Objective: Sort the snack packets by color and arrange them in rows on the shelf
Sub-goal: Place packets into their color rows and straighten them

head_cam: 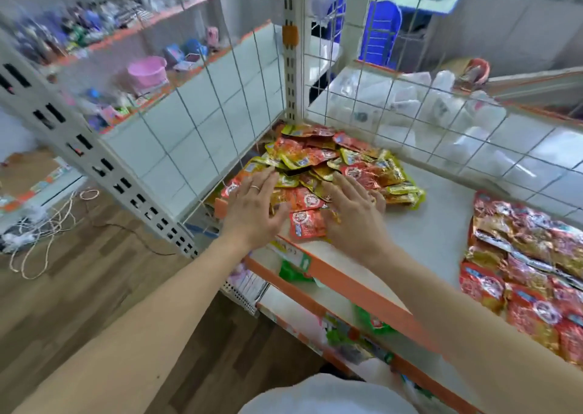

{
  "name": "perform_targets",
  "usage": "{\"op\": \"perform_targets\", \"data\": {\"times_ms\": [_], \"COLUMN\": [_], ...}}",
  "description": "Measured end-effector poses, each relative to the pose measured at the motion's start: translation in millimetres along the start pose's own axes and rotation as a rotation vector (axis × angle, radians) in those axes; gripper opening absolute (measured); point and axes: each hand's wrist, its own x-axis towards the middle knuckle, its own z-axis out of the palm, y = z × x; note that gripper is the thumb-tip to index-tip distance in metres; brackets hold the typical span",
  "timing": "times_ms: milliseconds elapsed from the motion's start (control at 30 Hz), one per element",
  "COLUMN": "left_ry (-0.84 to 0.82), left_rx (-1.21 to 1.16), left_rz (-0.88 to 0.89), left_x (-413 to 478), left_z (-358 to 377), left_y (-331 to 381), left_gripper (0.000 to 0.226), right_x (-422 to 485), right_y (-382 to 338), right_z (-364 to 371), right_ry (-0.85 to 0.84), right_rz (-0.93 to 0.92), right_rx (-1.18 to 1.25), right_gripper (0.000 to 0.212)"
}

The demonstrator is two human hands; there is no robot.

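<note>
Shelf [435, 224]: carrying a mixed red-and-yellow packet pile [331, 158] in its corner.
Left hand [252, 205]: resting flat on pile, fingers released.
Right hand [350, 214]: resting flat, grasping nothing.

Red and yellow-green snack packets [328, 164]; orange-edged shelf [356, 282].

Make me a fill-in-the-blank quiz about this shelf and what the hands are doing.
1. The left hand wears a ____ on one finger.
2. The right hand, fingers straight, is over the pile of packets and holds ____.
3. The shelf has a front edge coloured ____.
4. The basin is coloured ____.
Missing words: ring; nothing; orange; pink.
</note>
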Motion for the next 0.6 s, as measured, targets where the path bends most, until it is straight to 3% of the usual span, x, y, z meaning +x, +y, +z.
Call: {"op": "perform_targets", "data": {"times_ms": [167,433,600], "left_ry": [0.032,-0.155,-0.176], "left_rx": [0.023,0.116,0.158], "left_rz": [-0.042,-0.083,-0.042], "left_x": [38,72,64], "left_z": [-4,3,13], "left_y": [-1,-15,-19], "left_gripper": [0.075,0.099,0.109], "right_x": [37,73,70], "right_y": [2,-6,-8], "right_z": [-11,6,20], "right_ry": [0.005,-0.072,-0.062], "right_rz": [-0.014,0.031,0.139], "right_rx": [-0.032,-0.198,-0.244], "right_gripper": [0.051,0.03,0.047]}}
